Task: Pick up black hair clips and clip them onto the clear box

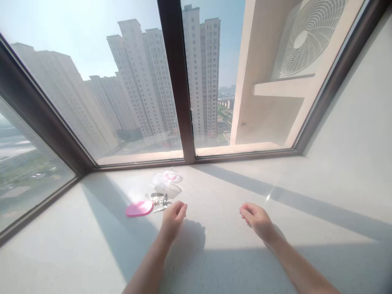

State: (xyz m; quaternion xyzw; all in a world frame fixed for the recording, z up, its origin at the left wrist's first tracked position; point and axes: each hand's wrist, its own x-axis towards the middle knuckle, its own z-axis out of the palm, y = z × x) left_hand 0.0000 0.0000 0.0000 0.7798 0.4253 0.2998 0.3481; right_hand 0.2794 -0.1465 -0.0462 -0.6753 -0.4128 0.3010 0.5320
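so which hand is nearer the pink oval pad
Left. The left hand is just to the right of the pink oval pad, apart from it. The right hand is much farther right along the window sill.

1. Bright daylight pours through the window glass [92, 102], and the whole scene is high-key.
2. Sun lights the stone sill [232, 183], crossed by a long, soft-edged shadow band [309, 200] on the right and a wider one [116, 220] on the left.
3. A darker shadow falls just beside the left hand [173, 220].
4. A small glare streak [268, 195] flares on the sill.
5. Haze pales the high-rise towers [137, 81].
6. Wide-angle distortion tilts the towers and slants the window frame [52, 118] toward the edges.
7. The small metal parts [159, 200] look soft, too blurred to tell apart.
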